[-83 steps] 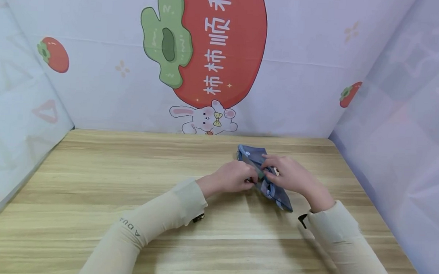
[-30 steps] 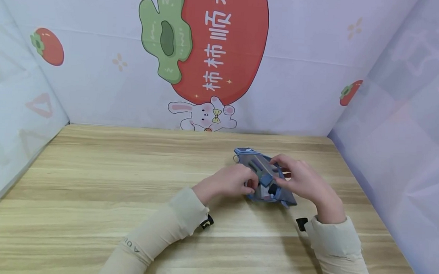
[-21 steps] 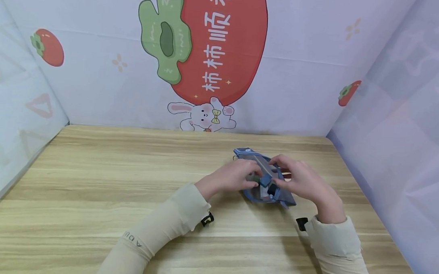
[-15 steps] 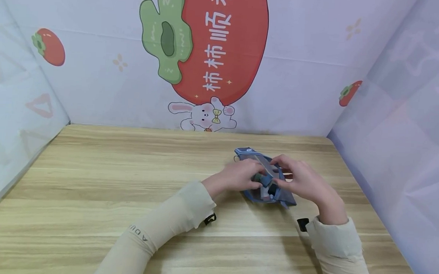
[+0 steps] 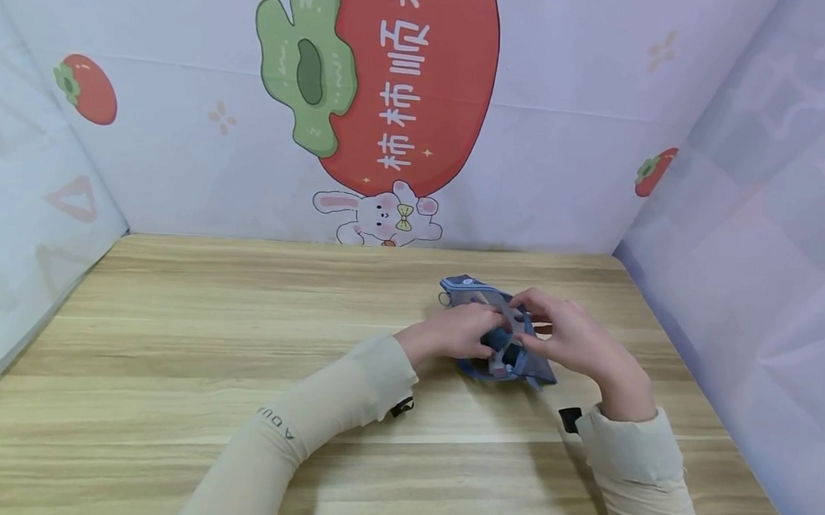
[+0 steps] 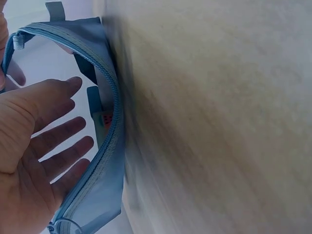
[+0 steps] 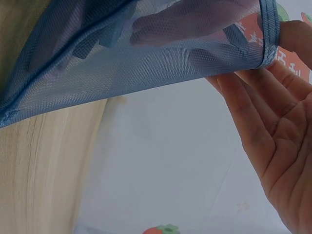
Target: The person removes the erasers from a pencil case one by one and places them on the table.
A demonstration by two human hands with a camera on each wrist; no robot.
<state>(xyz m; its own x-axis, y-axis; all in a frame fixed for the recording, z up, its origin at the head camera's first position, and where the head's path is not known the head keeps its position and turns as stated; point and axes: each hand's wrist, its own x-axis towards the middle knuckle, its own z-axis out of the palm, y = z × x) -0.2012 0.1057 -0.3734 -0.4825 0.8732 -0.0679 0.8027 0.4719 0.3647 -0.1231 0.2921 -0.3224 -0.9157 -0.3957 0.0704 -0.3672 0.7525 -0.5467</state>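
A blue mesh zip pouch (image 5: pixel 540 370) lies slanted on the table, its zipper (image 6: pixel 116 97) undone and the mouth wide. My left hand (image 5: pixel 459 331) reaches in through that mouth. In the left wrist view its fingers (image 6: pixel 61 139) are extended and apart, with nothing between them; the right wrist view shows fingers (image 7: pixel 195 22) through the mesh. My right hand (image 5: pixel 573 340) pinches the pouch's edge between thumb and fingers, holding that side up. Inside are a dark blue item (image 5: pixel 496 338), a black one (image 5: pixel 512 355) and a green-and-red piece (image 6: pixel 106 119), partly hidden.
The wood-grain table (image 5: pixel 261 305) runs back to a white wall (image 5: pixel 558 187) printed with a large persimmon and a rabbit. More printed walls rise at left and right. Black straps (image 5: pixel 570 420) show at both wrists.
The pouch has been turned and spread so its contents show. My left hand has gone from its near edge rightward and deeper into the mouth. My right hand keeps its grip on the edge.
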